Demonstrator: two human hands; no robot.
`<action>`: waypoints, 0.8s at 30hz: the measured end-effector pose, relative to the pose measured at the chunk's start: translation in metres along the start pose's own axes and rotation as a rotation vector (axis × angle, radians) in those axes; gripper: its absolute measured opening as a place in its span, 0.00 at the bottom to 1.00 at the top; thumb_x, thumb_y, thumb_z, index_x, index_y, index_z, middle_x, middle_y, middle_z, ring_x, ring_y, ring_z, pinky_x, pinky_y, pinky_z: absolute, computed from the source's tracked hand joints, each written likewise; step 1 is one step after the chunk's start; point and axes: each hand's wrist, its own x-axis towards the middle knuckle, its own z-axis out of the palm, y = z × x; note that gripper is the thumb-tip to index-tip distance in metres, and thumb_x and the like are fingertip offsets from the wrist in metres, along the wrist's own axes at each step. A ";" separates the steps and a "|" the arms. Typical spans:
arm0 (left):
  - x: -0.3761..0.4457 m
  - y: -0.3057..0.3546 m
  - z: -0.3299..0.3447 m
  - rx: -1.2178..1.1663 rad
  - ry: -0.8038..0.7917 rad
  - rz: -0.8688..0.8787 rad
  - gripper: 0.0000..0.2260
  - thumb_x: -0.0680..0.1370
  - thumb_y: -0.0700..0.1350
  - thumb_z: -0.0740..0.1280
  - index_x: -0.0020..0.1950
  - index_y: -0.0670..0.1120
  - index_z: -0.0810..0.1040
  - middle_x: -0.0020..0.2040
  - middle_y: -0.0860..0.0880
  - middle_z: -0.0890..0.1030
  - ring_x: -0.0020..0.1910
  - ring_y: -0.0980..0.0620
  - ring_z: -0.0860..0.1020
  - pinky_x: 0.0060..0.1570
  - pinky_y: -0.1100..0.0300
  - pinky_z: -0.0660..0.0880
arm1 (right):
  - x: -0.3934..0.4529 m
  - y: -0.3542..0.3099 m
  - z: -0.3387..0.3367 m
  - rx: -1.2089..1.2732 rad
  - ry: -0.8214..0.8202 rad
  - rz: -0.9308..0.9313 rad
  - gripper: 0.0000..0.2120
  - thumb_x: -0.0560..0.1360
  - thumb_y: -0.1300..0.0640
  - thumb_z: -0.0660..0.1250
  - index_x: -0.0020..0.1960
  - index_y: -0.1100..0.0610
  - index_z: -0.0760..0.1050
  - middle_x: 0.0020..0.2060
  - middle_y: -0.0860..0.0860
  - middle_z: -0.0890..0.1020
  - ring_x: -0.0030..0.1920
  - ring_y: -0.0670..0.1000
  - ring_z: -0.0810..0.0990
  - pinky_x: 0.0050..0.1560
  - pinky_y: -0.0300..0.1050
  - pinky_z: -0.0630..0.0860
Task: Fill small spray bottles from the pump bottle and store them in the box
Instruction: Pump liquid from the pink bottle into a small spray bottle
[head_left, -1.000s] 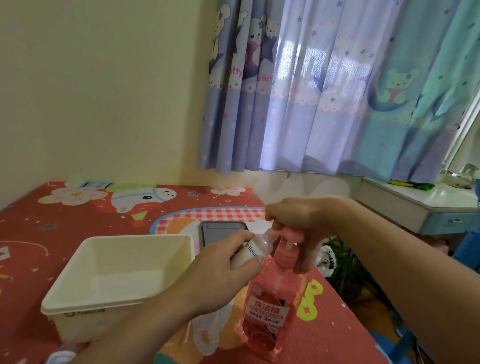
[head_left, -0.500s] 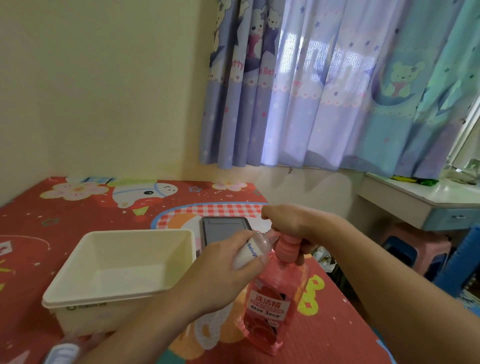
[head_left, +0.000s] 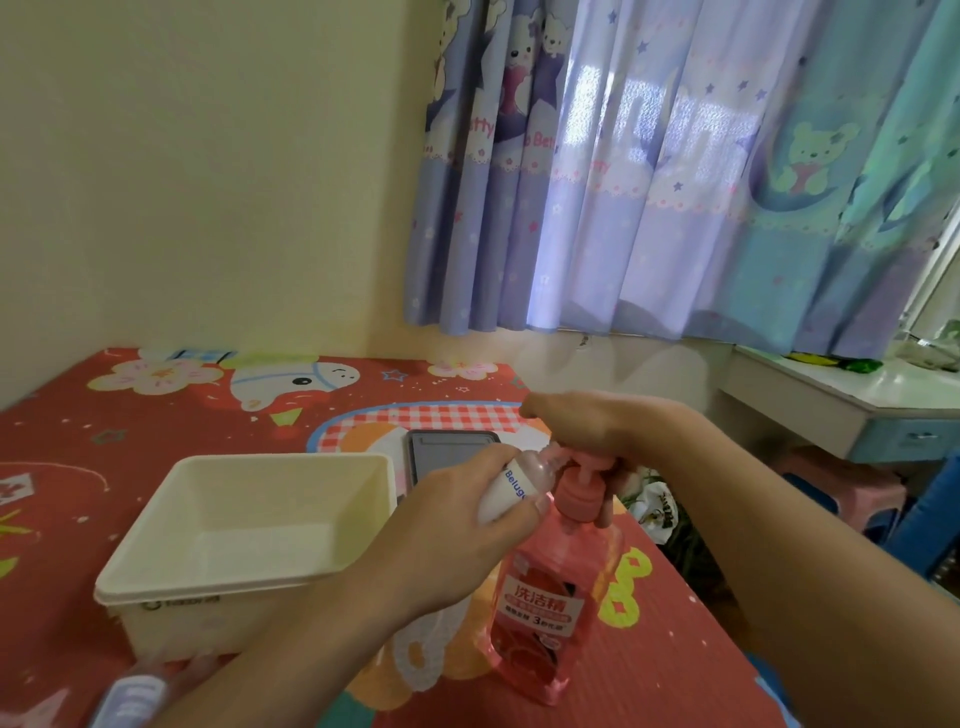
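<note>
Pump bottle — pink, upright on red cartoon-print mat, near right of centre. Right hand clasped over pump head, fingers curled down beside neck. Left hand gripping small spray bottle — white body, clear open neck tilted up against pump spout. Cream plastic box just left of left hand, interior bare. Smartphone flat behind box, far side. Second small bottle, blurred, at near left edge. Bear-print curtain at far right.
</note>
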 end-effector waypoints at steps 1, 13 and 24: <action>0.000 -0.001 0.000 0.005 0.006 -0.002 0.10 0.78 0.62 0.65 0.56 0.61 0.75 0.42 0.52 0.81 0.38 0.54 0.79 0.39 0.52 0.76 | 0.001 -0.001 0.001 0.001 0.016 -0.016 0.26 0.79 0.42 0.47 0.46 0.63 0.72 0.29 0.60 0.82 0.26 0.62 0.80 0.30 0.41 0.64; 0.006 -0.001 0.000 0.074 -0.006 -0.035 0.13 0.77 0.65 0.66 0.48 0.59 0.66 0.39 0.53 0.78 0.34 0.55 0.77 0.37 0.51 0.75 | -0.002 0.005 0.000 0.050 0.010 -0.030 0.28 0.80 0.40 0.45 0.44 0.61 0.72 0.25 0.57 0.80 0.27 0.61 0.79 0.28 0.38 0.62; 0.005 -0.002 -0.005 -0.099 -0.039 -0.030 0.10 0.78 0.60 0.68 0.54 0.57 0.75 0.42 0.51 0.81 0.36 0.50 0.81 0.33 0.48 0.80 | -0.002 0.004 0.002 0.086 0.045 -0.026 0.29 0.79 0.33 0.47 0.46 0.58 0.69 0.18 0.54 0.72 0.23 0.60 0.77 0.28 0.39 0.62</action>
